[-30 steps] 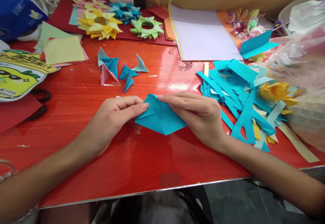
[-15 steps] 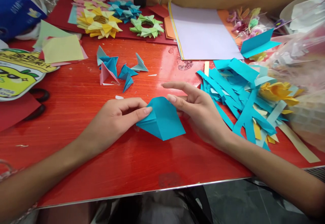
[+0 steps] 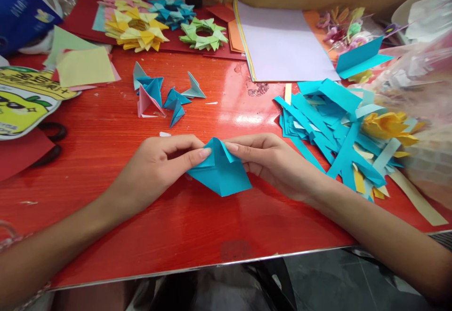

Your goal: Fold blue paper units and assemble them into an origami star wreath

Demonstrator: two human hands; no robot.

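The right hand (image 3: 275,165) has just changed its hold: half a second ago its index finger was lifted clear and the right side of the turquoise paper (image 3: 221,177) lay spread out; now thumb and fingers pinch the upper right edge, where a narrow flap (image 3: 230,155) turns inward and down. The left hand (image 3: 162,160) stays where it was, its thumb pressed on a matching flap (image 3: 207,160) at the upper left, with its fingers behind the sheet. Both hands are thus gripping the same piece, which is held over the near-middle of the red counter (image 3: 141,240), its peak up and its lower point towards the person; whether that point touches the surface I cannot tell.

With a flap showing on each side of the peak, the folding seems to have reached its second side, though the right flap looks raised and uncreased, so that fold is probably not yet set.

Nothing around the hands has been disturbed. Just beyond them lie the small folded units, among them a blue unit (image 3: 153,91), a pink unit (image 3: 147,101) and a pale blue unit (image 3: 195,88). The heap of turquoise strips (image 3: 348,146) remains to the right, and the green paper ring (image 3: 217,39) sits at the back.
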